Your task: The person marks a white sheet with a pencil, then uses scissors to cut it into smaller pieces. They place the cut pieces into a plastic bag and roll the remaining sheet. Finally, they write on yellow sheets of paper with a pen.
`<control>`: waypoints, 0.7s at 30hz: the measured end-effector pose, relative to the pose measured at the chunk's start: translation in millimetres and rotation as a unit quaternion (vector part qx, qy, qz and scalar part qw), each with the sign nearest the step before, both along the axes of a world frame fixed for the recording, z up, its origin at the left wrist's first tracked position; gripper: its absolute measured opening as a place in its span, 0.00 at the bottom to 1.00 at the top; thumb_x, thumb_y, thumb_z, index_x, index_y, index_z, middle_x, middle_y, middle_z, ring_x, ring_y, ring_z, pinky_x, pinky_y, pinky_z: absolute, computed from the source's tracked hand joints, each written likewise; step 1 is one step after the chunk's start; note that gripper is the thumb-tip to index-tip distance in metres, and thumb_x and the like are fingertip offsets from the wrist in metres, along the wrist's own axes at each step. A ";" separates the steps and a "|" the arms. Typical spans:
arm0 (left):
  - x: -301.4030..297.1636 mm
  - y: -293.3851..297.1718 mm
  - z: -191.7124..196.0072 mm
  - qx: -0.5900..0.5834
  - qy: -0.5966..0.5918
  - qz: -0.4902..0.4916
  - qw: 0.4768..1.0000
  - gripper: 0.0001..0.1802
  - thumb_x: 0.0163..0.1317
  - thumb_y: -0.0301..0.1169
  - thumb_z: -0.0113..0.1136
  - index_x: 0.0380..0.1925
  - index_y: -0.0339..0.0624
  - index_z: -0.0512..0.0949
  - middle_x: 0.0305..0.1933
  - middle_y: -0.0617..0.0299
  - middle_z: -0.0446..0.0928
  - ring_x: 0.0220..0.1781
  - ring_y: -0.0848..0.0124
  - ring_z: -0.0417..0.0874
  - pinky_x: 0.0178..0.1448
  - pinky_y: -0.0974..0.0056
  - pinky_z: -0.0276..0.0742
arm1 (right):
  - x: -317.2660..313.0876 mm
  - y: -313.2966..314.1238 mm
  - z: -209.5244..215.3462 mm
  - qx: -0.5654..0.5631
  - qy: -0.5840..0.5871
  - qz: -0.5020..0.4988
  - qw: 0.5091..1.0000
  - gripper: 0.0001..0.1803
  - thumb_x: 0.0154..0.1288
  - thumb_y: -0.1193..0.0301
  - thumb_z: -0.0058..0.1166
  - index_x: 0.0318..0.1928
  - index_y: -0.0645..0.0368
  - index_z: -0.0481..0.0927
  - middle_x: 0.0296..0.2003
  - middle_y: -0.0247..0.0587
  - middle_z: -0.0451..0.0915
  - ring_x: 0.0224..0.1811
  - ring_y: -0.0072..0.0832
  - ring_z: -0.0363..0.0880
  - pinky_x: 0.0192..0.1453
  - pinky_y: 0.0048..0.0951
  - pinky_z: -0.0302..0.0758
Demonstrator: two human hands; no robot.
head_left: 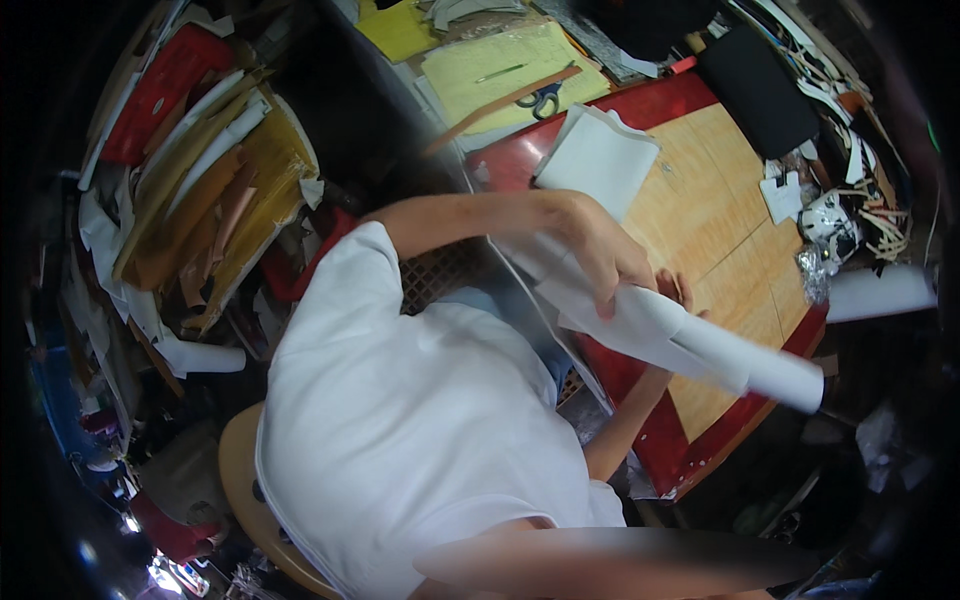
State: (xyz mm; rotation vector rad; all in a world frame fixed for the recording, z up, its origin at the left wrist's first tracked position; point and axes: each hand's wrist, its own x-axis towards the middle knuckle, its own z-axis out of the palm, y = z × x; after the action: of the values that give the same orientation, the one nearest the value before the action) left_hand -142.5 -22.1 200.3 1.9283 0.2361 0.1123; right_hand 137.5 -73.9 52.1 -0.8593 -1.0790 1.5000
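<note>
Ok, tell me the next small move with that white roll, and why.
Probably wind the loose tail in one more turn. The left hand presses on top of the white roll, the right hand cups it from below, and that flat stretch of sheet lies unrolled toward the body.

No screens, signs or printed labels can be made out. The nearest thing to packaging is a flat red sleeve or folder (165,90), rectangular, with a small pale patch on its face, leaning in the heap of card and leather sheets at the upper left, well apart from the desk (700,200). A crumpled piece of silvery foil wrapping (812,272) lies near the right edge of the desk. Whether either one holds anything cannot be told.
</note>
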 end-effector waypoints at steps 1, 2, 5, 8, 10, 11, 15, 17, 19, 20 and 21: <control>-8.6 -1.7 10.7 0.081 0.010 -0.007 0.997 0.33 0.55 0.34 0.63 0.61 0.34 0.69 0.45 0.42 0.79 0.48 0.54 0.80 0.53 0.58 0.71 | -12.6 4.2 -0.5 -0.002 0.066 0.044 0.997 0.35 0.72 0.51 0.45 0.68 0.65 0.61 0.65 0.50 0.66 0.70 0.39 0.62 0.74 0.44 0.57; -16.1 -8.0 17.4 0.206 0.037 0.046 0.977 0.32 0.53 0.28 0.60 0.61 0.40 0.69 0.42 0.42 0.79 0.46 0.50 0.81 0.52 0.56 0.74 | -23.6 5.3 0.4 -0.032 0.148 0.075 0.986 0.34 0.72 0.54 0.47 0.67 0.66 0.61 0.65 0.50 0.65 0.70 0.40 0.62 0.76 0.44 0.55; -27.2 -24.9 23.5 0.398 0.093 0.214 0.887 0.31 0.52 0.25 0.59 0.60 0.42 0.71 0.40 0.46 0.80 0.40 0.53 0.83 0.47 0.56 0.78 | -48.7 -11.1 7.6 0.104 -0.082 -0.140 0.981 0.31 0.67 0.64 0.55 0.65 0.66 0.64 0.65 0.52 0.66 0.70 0.43 0.60 0.76 0.47 0.53; -15.9 -47.1 11.1 0.527 0.105 0.287 0.793 0.28 0.53 0.29 0.58 0.58 0.46 0.72 0.45 0.48 0.79 0.34 0.57 0.84 0.38 0.58 0.80 | -43.6 -43.6 29.1 0.046 0.270 -0.178 0.945 0.31 0.61 0.70 0.63 0.62 0.67 0.68 0.62 0.55 0.70 0.65 0.47 0.66 0.72 0.51 0.60; -0.6 -66.2 -2.0 0.604 0.100 0.315 0.725 0.27 0.55 0.33 0.57 0.57 0.47 0.73 0.48 0.48 0.78 0.35 0.60 0.83 0.38 0.63 0.79 | -25.6 -64.4 45.3 -0.039 0.504 -0.157 0.849 0.29 0.60 0.68 0.65 0.59 0.65 0.72 0.58 0.55 0.73 0.61 0.47 0.71 0.69 0.53 0.65; 5.7 -74.2 -8.2 0.607 0.076 0.329 0.720 0.27 0.55 0.33 0.57 0.57 0.47 0.73 0.49 0.48 0.77 0.36 0.61 0.82 0.39 0.64 0.78 | -16.9 -70.3 50.7 -0.089 0.543 -0.175 0.817 0.27 0.60 0.66 0.65 0.57 0.64 0.74 0.56 0.53 0.75 0.60 0.45 0.73 0.69 0.53 0.66; 10.6 -89.3 -20.0 0.528 0.032 0.283 0.800 0.35 0.51 0.37 0.64 0.62 0.47 0.69 0.58 0.46 0.73 0.47 0.57 0.81 0.51 0.59 0.76 | 2.8 -69.1 54.1 -0.105 0.547 -0.247 0.793 0.22 0.59 0.58 0.67 0.49 0.58 0.80 0.49 0.43 0.81 0.56 0.40 0.76 0.70 0.52 0.65; 3.8 -84.1 -22.4 0.422 -0.023 0.238 0.875 0.43 0.48 0.40 0.70 0.66 0.46 0.65 0.61 0.46 0.71 0.51 0.54 0.80 0.56 0.55 0.75 | 11.1 -66.9 56.8 -0.006 0.480 -0.189 0.857 0.16 0.60 0.57 0.65 0.42 0.54 0.81 0.43 0.36 0.82 0.51 0.32 0.78 0.64 0.46 0.71; -0.6 -72.4 -27.7 0.146 0.041 0.143 0.978 0.54 0.45 0.43 0.74 0.71 0.43 0.57 0.66 0.46 0.66 0.64 0.54 0.73 0.65 0.54 0.68 | 16.1 -61.8 61.0 0.075 0.601 -0.012 0.796 0.16 0.58 0.58 0.67 0.37 0.55 0.81 0.38 0.34 0.82 0.46 0.29 0.79 0.60 0.44 0.72; -1.1 -66.1 -33.2 0.012 0.034 0.080 0.996 0.54 0.46 0.43 0.74 0.71 0.42 0.57 0.68 0.47 0.65 0.66 0.56 0.71 0.67 0.55 0.66 | 15.9 -58.1 62.1 0.090 0.619 0.035 0.779 0.16 0.58 0.57 0.67 0.37 0.55 0.80 0.37 0.34 0.81 0.45 0.28 0.79 0.59 0.43 0.72; 0.4 -62.2 -40.6 -0.116 -0.014 0.004 0.993 0.53 0.47 0.43 0.73 0.72 0.41 0.56 0.69 0.47 0.64 0.68 0.58 0.69 0.68 0.56 0.65 | 14.9 -53.1 63.7 0.107 0.654 0.073 0.745 0.17 0.57 0.57 0.67 0.37 0.54 0.80 0.36 0.33 0.81 0.44 0.27 0.78 0.58 0.42 0.71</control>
State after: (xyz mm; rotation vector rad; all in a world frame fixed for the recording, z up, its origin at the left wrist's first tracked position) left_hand -142.1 -84.3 159.7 1.6931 0.2289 0.1123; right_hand 152.3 -127.0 115.7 0.5215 -0.1939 1.5547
